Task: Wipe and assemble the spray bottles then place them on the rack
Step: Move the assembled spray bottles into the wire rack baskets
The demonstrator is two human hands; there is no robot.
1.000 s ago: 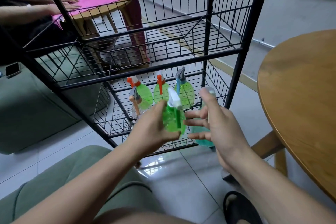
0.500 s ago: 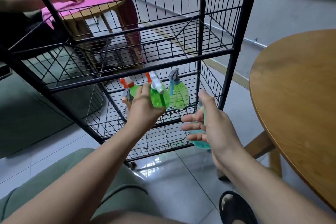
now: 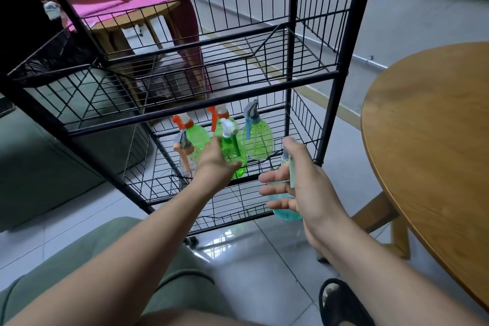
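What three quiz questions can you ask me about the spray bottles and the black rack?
1. True or false: the right hand holds a pale blue plastic spray bottle.
2. Pick one: the green plastic spray bottle gripped by the left hand has a sprayer top that is A) white, B) black, C) purple.
3. Fill the gap: on the black wire rack, the green bottle with the blue trigger stands to the ____ of the gripped one.
Key: 1 true; 2 A; 3 right.
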